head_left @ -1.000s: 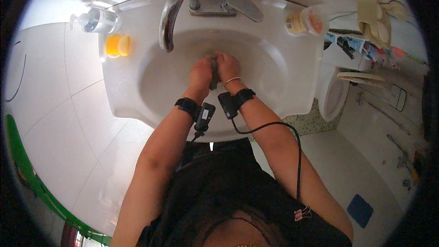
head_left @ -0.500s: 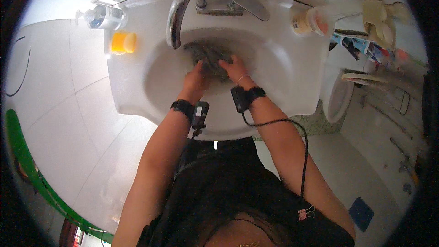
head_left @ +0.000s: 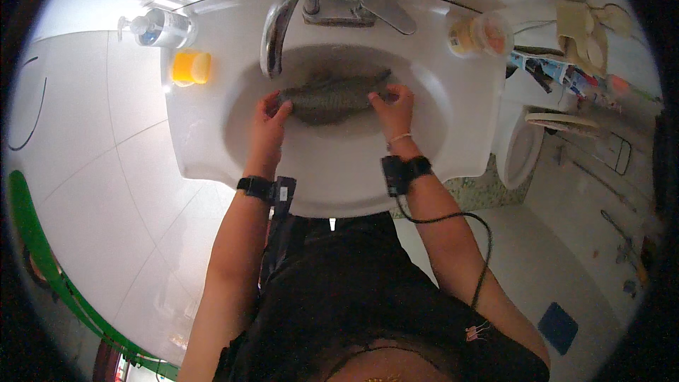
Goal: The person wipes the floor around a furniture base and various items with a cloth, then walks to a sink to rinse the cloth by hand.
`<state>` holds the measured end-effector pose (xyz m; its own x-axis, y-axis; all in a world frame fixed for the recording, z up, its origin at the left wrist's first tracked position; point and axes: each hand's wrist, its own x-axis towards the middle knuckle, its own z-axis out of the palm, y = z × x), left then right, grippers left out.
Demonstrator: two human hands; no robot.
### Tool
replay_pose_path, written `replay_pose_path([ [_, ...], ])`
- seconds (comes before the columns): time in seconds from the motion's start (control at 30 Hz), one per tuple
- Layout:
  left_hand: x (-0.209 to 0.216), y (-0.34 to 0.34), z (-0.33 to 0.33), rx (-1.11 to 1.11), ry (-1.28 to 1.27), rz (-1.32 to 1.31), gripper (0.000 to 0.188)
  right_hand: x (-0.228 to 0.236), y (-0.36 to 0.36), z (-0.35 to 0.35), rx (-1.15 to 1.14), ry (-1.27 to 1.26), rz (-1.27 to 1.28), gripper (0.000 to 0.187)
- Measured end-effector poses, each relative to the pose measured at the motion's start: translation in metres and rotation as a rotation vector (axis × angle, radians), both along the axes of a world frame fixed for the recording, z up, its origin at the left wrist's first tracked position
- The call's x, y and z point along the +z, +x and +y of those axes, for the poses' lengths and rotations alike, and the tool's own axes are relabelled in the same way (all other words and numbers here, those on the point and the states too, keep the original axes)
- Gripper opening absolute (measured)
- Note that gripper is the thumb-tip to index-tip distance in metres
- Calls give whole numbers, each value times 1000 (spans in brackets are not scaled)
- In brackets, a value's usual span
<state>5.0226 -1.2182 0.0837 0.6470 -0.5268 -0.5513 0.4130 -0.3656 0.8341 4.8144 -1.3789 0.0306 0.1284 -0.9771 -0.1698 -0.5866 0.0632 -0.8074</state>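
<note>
A dark grey-green cloth (head_left: 329,101) is stretched sideways in the basin of the white sink (head_left: 453,148). My left hand (head_left: 269,120) pinches its left end between thumb and fingers. The right end is gripped the same way by my right hand (head_left: 395,110). Between the two hands the cloth hangs spread out, its lower edge sagging a little, and it hides part of the basin floor. Above its left part arches the chrome faucet (head_left: 272,35), with the spout end just behind my left hand. Both wrists carry black straps with small devices.
On the sink's left rim stand a clear pump bottle (head_left: 163,27) and a yellow-orange container (head_left: 189,67). A plastic tub (head_left: 481,35) sits at the right rim. The faucet lever (head_left: 387,10) points right. A toilet (head_left: 520,145) is beyond the sink's right side, and a cable runs along my right arm.
My hands have moved apart, left hand leftward and right hand rightward. The cloth went from bunched up between them to stretched out wide.
</note>
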Motion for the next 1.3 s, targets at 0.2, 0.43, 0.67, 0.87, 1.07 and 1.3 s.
replay_pose_path([
  [0.2, -54, -41, -44, -93, -179, 461, 40, -62, 39, 31, 316, -9, 231, 54],
  [0.43, -24, -22, -59, 109, -162, 645, 38, 65, 58, 50, 518, 407, -262, 48],
  [0.67, -71, -61, -47, -32, -299, 404, 37, 32, 83, 29, 416, 89, -30, 42],
  [0.87, -55, -50, -56, -180, -114, 508, 35, -25, 45, -1, 291, -62, 268, 36],
  [1.07, -54, -43, -46, 125, -289, 633, 41, -58, 29, 45, 194, -288, 328, 35],
  [1.3, -33, -21, -55, 190, -201, 948, 36, 41, 63, 49, 529, 430, -349, 39],
])
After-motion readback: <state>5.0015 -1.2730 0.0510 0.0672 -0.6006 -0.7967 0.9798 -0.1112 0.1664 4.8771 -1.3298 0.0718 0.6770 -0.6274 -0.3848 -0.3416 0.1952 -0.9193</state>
